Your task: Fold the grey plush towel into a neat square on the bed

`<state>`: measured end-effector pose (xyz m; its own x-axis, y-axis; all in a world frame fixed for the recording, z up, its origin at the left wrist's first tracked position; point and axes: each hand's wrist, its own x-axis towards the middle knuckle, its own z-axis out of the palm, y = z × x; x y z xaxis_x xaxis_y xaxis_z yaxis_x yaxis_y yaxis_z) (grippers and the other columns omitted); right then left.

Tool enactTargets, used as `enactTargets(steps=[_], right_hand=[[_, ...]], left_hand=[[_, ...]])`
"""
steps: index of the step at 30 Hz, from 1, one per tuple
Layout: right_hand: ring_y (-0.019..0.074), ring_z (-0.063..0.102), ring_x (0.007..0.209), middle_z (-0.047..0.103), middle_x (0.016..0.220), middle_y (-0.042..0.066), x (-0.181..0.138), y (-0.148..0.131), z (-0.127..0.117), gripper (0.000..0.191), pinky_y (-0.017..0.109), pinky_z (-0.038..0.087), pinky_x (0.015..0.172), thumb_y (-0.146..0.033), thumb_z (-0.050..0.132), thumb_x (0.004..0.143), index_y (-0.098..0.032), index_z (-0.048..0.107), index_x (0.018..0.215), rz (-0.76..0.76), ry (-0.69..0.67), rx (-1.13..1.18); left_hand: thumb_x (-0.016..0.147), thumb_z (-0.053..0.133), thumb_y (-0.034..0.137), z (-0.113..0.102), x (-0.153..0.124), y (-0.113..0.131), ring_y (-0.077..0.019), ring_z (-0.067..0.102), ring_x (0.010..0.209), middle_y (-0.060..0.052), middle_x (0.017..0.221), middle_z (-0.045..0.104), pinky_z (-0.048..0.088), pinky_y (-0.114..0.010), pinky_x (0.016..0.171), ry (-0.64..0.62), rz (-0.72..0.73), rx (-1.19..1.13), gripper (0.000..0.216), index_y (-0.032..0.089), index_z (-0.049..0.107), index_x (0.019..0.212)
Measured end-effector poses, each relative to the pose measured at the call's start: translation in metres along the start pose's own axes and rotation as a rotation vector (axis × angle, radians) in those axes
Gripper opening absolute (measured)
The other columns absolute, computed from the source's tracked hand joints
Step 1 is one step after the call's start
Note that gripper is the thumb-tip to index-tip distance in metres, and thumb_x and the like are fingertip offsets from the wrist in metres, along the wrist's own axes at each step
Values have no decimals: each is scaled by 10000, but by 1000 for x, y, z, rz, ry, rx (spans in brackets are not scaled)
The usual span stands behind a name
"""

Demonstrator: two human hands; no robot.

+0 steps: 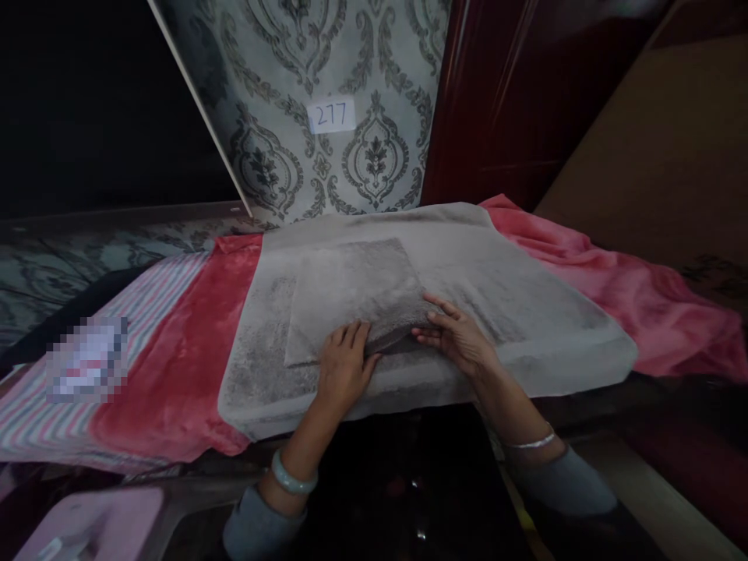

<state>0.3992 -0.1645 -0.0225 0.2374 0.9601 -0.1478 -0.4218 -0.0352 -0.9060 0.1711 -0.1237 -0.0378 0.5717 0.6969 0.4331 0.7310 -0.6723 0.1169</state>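
Note:
A folded grey plush cloth (356, 288) lies on a larger pale grey plush cloth (262, 389) spread over the table. My left hand (344, 362) is closed on its front edge, fingers on top and thumb towards the right. At its right front corner my right hand (459, 339) holds the edge, with the fingers bent and slightly apart. Between my hands the front edge is raised a little, with a dark gap beneath it. My right fingertips are partly hidden by the fabric.
Under the grey cloth lie a red plush blanket (175, 374) and a striped cloth (64, 413). A blurred item (87, 358) rests at the left. Behind stand a patterned wall (374, 156) with a paper marked 277 (331, 114), a black screen (105, 101) and a dark red panel (496, 101).

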Motion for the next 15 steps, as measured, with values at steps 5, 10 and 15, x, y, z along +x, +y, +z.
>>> enactTargets(steps=[5, 10, 15], right_hand=[[182, 708, 635, 674, 835, -15, -6, 1, 2, 531, 274, 592, 564, -175, 722, 741, -245, 569, 1245, 52, 64, 76], [171, 703, 614, 652, 876, -35, -9, 9, -2, 639, 286, 604, 560, -185, 749, 704, -282, 509, 1289, 31, 116, 74], [163, 700, 650, 644, 1005, -14, -9, 15, -6, 664, 317, 628, 569, -215, 759, 717, -299, 496, 1321, 21, 128, 96]], left_hand=[[830, 578, 145, 2, 4, 1, -314, 542, 1139, -144, 1322, 600, 479, -473, 958, 16, 24, 64, 519, 150, 520, 1346], [793, 574, 99, 5, 0, -1, -312, 538, 1124, -167, 1286, 586, 472, -450, 965, 70, 6, 61, 463, 111, 570, 1255], [800, 553, 119, 3, -1, -1, -319, 541, 1118, -155, 1219, 604, 473, -483, 910, 34, -24, 63, 428, 155, 588, 1225]])
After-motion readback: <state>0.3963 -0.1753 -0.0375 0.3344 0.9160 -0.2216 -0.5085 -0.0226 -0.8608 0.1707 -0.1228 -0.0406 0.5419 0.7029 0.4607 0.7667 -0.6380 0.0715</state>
